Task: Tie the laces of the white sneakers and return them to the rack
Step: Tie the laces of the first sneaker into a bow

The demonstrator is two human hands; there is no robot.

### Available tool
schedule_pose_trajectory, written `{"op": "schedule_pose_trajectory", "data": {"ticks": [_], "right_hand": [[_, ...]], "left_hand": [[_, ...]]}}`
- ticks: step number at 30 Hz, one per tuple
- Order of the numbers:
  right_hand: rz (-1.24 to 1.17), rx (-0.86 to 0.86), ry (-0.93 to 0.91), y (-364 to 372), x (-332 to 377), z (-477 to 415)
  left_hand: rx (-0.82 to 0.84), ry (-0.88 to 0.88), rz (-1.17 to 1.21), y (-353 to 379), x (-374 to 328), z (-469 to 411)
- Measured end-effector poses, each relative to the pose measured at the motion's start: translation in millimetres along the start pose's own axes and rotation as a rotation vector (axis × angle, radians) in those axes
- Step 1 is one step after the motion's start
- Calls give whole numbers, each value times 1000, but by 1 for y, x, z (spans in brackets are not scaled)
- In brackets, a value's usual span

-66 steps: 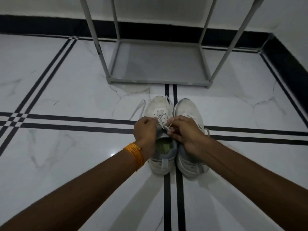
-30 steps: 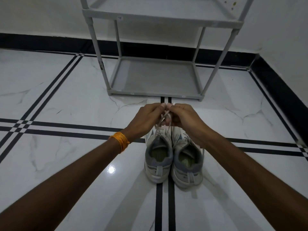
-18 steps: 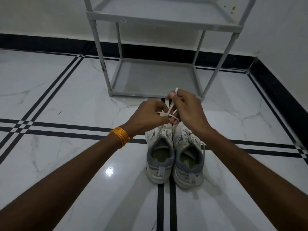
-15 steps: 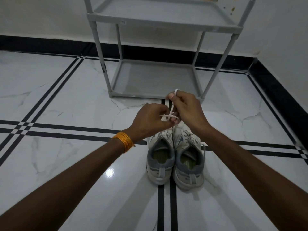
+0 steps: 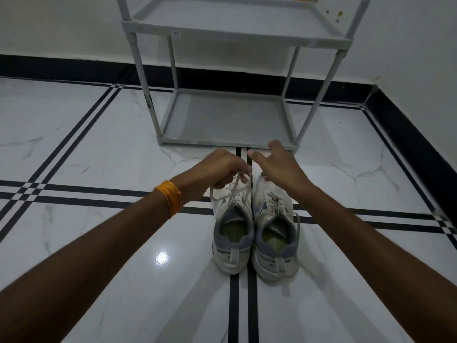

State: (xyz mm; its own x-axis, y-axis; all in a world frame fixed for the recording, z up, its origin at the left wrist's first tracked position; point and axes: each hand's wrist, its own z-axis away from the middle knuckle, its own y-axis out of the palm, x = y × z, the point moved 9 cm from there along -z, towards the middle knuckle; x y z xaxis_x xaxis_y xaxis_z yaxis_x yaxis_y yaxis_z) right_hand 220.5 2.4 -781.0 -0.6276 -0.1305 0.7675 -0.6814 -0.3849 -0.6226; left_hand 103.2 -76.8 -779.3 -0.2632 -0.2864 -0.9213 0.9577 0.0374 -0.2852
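Two white sneakers with grey collars stand side by side on the floor, heels toward me: the left sneaker (image 5: pixel 232 243) and the right sneaker (image 5: pixel 274 243). My left hand (image 5: pixel 217 169) hovers above the left sneaker's toe and pinches its white lace (image 5: pixel 232 189), which hangs in loops below the fingers. My right hand (image 5: pixel 277 164) is just beside it over the right sneaker's toe, fingers spread, holding nothing that I can see. The grey shoe rack (image 5: pixel 222 142) stands right behind the sneakers, its lower and upper shelves bare.
White marble floor with black inlay lines (image 5: pixel 99 194) spreads all around. A black skirting (image 5: pixel 408 144) runs along the wall at the back and on the right. An orange thread band sits on my left wrist (image 5: pixel 169 199).
Both hands were pinching the lace together with a loop raised in my right hand. Now my right hand has let go and opened, while my left hand keeps the lace, held lower.
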Motion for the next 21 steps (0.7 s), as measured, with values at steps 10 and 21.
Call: {"op": "schedule_pose_trajectory", "data": {"ticks": [10, 21], "right_hand": [[-276, 286, -203, 13, 29, 39], [433, -289, -184, -76, -46, -6]], "left_hand": [[-67, -34, 162, -9, 8, -1], [-453, 122, -567, -71, 42, 16]]}}
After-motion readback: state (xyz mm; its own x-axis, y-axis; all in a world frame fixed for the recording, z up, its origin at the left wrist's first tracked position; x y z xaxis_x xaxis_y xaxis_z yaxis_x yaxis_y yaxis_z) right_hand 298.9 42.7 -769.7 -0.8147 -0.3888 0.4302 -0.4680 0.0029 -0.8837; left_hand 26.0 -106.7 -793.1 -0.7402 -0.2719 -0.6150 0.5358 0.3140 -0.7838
